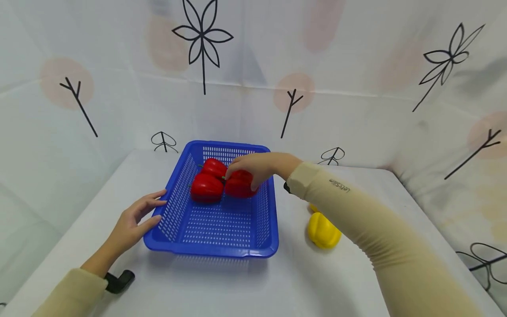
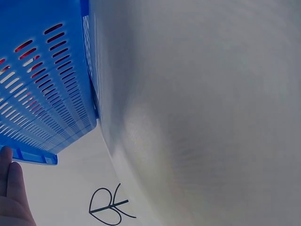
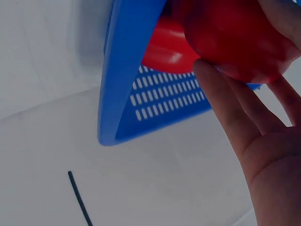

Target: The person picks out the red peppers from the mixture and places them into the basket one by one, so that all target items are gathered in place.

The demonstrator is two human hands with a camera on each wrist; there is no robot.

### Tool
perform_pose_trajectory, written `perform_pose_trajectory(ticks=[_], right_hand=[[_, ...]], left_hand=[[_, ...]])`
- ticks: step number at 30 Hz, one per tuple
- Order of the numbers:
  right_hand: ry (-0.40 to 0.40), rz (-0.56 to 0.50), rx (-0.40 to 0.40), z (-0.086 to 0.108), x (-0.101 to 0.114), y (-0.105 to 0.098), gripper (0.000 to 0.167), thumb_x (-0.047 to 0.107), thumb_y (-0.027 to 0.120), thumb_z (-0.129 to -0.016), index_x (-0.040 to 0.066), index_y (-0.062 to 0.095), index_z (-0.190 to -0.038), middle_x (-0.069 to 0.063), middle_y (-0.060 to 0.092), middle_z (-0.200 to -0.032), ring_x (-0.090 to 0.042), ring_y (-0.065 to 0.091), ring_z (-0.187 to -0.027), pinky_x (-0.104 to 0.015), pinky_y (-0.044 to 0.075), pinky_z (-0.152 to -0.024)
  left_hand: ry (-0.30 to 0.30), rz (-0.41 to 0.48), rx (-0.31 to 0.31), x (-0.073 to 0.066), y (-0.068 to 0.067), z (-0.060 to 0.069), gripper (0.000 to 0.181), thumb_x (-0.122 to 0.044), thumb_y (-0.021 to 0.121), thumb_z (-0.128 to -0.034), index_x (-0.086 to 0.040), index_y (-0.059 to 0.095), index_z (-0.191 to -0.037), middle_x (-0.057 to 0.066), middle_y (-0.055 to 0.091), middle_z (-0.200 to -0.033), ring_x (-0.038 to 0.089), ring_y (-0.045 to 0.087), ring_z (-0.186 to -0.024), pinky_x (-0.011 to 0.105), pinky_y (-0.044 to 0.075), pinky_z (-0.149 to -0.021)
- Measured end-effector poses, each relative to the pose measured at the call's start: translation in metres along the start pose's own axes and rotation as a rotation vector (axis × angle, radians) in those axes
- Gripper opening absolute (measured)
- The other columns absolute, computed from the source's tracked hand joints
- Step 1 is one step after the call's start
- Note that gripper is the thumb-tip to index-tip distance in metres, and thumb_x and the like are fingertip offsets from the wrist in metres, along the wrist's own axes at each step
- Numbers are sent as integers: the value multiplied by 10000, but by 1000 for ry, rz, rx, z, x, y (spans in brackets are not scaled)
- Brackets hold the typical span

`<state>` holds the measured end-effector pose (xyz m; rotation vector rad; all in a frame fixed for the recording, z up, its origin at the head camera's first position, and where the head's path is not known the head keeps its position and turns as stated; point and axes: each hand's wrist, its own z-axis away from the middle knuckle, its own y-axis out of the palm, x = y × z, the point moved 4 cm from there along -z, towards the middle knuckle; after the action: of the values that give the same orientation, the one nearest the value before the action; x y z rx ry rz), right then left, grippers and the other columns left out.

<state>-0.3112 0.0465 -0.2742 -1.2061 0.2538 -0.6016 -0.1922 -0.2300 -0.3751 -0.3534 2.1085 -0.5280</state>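
A blue plastic basket (image 1: 217,252) holds several red bell peppers, among them one at the left (image 1: 207,188) and one behind it (image 1: 214,167). Over the basket's right side, my right hand (image 1: 257,167) grips another red bell pepper (image 1: 240,185). In the right wrist view, the fingers and thumb of that hand (image 3: 263,136) lie around the pepper (image 3: 240,40). My left hand (image 1: 132,220) touches the basket's left rim with fingers spread and fairly straight. Only some of its fingers (image 2: 14,181) show in the left wrist view, near the rim.
A yellow bell pepper (image 1: 323,230) lies on the white table (image 1: 293,281) right of the basket. Behind it, another yellow piece (image 1: 314,207) is mostly hidden by the right sleeve. A white patterned cloth (image 1: 245,57) hangs behind the table and along its sides.
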Motion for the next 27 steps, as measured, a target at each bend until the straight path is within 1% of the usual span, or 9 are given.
perform_pose_trajectory(ticks=[3,6,9,11,16,20,24,27], right_hand=[[8,16,20,-7,1,6,683,15,764,-729,288,497,-1295,17,434,-1351,-207,364,-1245,-329,470,-894],[36,42,66,-13,1,13,690,-3,759,-723,302,495,-1283,17,454,-1315,-191,390,-1210,-305,489,-858],[69,59,104,-18,1,19,699,-2,760,-717,308,494,-1285,16,464,-1295,-182,396,-1192,-303,494,-850],[83,60,115,-20,1,21,709,5,768,-712,302,494,-1294,10,464,-1294,-188,391,-1193,-312,497,-848],[96,71,101,-26,-3,22,712,29,785,-708,299,495,-1299,3,469,-1279,-194,395,-1185,-311,503,-836],[111,86,86,-32,-7,20,706,38,793,-705,307,499,-1288,3,473,-1279,-190,397,-1187,-314,495,-852],[105,76,74,-37,-8,19,697,33,795,-704,290,500,-1280,-3,476,-1282,-190,402,-1193,-323,473,-890],[96,66,77,-41,-7,21,686,19,793,-703,275,509,-1272,-9,472,-1280,-189,406,-1189,-318,475,-890]], left_hand=[[-3,-2,-1,1,0,0,309,30,611,-846,-13,580,-1150,165,453,-1367,-35,362,-1246,91,310,-943],[-8,4,1,1,0,-1,305,29,609,-848,-8,580,-1149,168,453,-1367,-35,362,-1245,92,311,-944],[-13,6,3,1,0,-1,304,25,609,-850,-10,580,-1151,165,451,-1369,-34,360,-1247,91,311,-944],[-14,2,3,1,0,0,304,24,610,-850,-12,581,-1151,164,451,-1370,-36,357,-1248,90,311,-943],[-14,8,4,1,-1,0,311,32,609,-848,-15,580,-1154,158,450,-1372,-29,359,-1251,93,312,-945],[-11,15,6,1,-1,0,317,37,609,-847,-18,579,-1158,153,449,-1374,-20,362,-1254,97,313,-948],[-8,20,8,2,-1,0,321,43,609,-844,-17,579,-1158,155,451,-1373,-15,366,-1254,99,316,-948],[-6,22,9,2,-1,0,323,44,609,-843,-18,579,-1159,154,452,-1372,-14,368,-1253,101,318,-947]])
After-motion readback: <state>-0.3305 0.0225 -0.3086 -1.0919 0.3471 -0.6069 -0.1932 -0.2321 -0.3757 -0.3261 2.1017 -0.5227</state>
